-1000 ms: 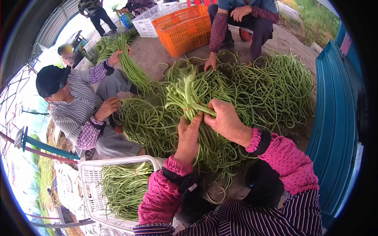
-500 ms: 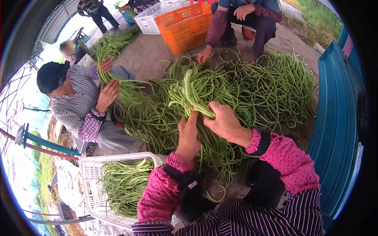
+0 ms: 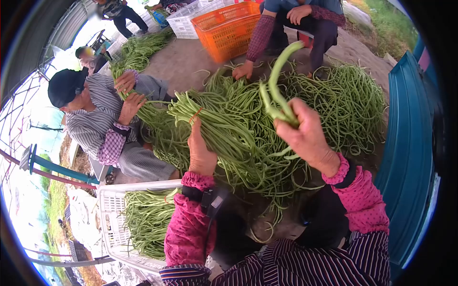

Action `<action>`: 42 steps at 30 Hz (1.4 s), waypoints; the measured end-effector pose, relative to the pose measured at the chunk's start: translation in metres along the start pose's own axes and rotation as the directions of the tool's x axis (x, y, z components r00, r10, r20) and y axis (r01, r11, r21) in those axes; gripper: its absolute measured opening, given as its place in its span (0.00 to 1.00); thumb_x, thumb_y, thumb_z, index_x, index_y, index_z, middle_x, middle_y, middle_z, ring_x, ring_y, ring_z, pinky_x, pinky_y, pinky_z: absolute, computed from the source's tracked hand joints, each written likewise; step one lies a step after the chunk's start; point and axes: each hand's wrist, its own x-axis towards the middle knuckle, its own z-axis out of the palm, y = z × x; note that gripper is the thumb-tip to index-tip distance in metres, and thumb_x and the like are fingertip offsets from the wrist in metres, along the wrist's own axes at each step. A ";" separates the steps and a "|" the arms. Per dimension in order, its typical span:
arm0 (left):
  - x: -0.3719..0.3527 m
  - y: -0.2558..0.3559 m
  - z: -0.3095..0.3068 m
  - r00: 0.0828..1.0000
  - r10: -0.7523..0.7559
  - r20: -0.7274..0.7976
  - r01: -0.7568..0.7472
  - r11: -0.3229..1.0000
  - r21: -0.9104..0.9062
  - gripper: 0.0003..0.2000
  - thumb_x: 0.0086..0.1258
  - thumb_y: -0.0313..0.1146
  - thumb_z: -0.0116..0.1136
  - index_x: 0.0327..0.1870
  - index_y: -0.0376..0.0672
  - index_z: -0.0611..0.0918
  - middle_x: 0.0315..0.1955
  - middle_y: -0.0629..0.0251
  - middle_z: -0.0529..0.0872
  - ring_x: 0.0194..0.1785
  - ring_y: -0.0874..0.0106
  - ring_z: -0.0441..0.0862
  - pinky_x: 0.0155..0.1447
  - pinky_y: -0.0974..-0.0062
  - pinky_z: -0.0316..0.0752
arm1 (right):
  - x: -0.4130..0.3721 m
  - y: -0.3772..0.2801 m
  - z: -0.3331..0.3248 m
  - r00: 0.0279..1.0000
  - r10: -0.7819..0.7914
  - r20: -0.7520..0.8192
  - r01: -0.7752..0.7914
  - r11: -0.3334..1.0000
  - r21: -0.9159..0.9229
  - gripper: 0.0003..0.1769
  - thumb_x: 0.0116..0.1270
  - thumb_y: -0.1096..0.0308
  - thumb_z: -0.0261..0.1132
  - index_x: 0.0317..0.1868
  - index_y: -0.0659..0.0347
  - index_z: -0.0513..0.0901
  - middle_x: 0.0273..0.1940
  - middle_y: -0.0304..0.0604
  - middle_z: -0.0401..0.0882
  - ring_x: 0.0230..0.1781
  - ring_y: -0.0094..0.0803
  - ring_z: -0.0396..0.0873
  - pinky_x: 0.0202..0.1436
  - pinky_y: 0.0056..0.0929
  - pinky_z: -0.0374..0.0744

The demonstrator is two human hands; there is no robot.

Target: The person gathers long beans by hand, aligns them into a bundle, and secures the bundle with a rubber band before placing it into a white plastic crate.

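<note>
The right hand's fingers (image 3: 292, 110) are closed tight around a few loose beans (image 3: 277, 78), which rise in a curve above the fist. The right hand (image 3: 307, 136) is raised to the right of the bundle (image 3: 234, 131), back toward the camera, wrist bent, with a pink sleeve (image 3: 355, 193) behind it.

The left hand (image 3: 200, 152) grips the bundle from below, a little short of its red tie (image 3: 194, 114). Its fingers wrap behind the beans and are mostly hidden; only the back of the hand and the thumb side show. The bundle lies tilted, with its tied end up and to the left and its loose tails hanging down to the right over the person's lap. It covers much of the bean heap (image 3: 343, 100), which spreads across the concrete floor (image 3: 181, 62) beyond and to the right.

At the left, a person in a striped shirt (image 3: 93, 126) holds another bunch with both hands. At the far side, a crouching person's hand (image 3: 243, 71) rests at the heap's edge. A blue panel (image 3: 405, 143) closes the right side.

Near left, just beside the left sleeve, a white crate (image 3: 110, 209) holds tied bunches of beans (image 3: 148, 221) lying lengthwise. Far off stand an orange crate (image 3: 229, 31) and, to its left, another white one (image 3: 188, 24); their contents cannot be seen.
</note>
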 end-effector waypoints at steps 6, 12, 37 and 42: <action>0.005 -0.003 -0.001 0.996 -0.014 -0.093 0.008 0.998 -0.069 0.17 0.72 0.48 0.51 0.52 0.47 0.78 0.46 0.61 0.84 0.49 0.59 0.82 0.53 0.53 0.78 | 0.017 -0.042 -0.069 0.760 -0.241 -0.604 0.256 0.965 -0.062 0.05 0.61 0.74 0.64 0.38 0.63 0.79 0.28 0.32 0.77 0.22 0.14 0.68 0.24 0.16 0.67; 0.009 -0.003 -0.003 0.994 0.001 -0.111 -0.005 0.999 -0.037 0.21 0.72 0.49 0.51 0.57 0.45 0.77 0.50 0.62 0.81 0.52 0.62 0.80 0.54 0.56 0.77 | -0.001 -0.062 -0.114 0.611 -0.269 -0.745 0.270 0.955 -0.123 0.07 0.68 0.70 0.61 0.36 0.66 0.79 0.24 0.32 0.68 0.18 0.14 0.57 0.23 0.16 0.54; 0.025 0.009 -0.072 0.968 0.247 0.047 -0.252 0.952 0.177 0.25 0.65 0.30 0.56 0.64 0.45 0.69 0.59 0.59 0.74 0.59 0.62 0.74 0.61 0.58 0.75 | -0.023 -0.056 -0.182 0.476 -0.391 -0.788 0.241 0.920 -0.310 0.05 0.63 0.73 0.67 0.35 0.65 0.79 0.26 0.32 0.75 0.24 0.13 0.66 0.26 0.16 0.64; -0.006 0.015 -0.012 0.999 0.042 -0.015 -0.043 0.993 -0.109 0.30 0.60 0.20 0.61 0.65 0.40 0.67 0.56 0.54 0.75 0.59 0.66 0.74 0.61 0.63 0.75 | -0.015 -0.052 -0.181 0.450 -0.618 -0.645 -0.032 0.711 -0.703 0.10 0.66 0.68 0.66 0.42 0.66 0.79 0.27 0.33 0.75 0.25 0.16 0.67 0.28 0.19 0.67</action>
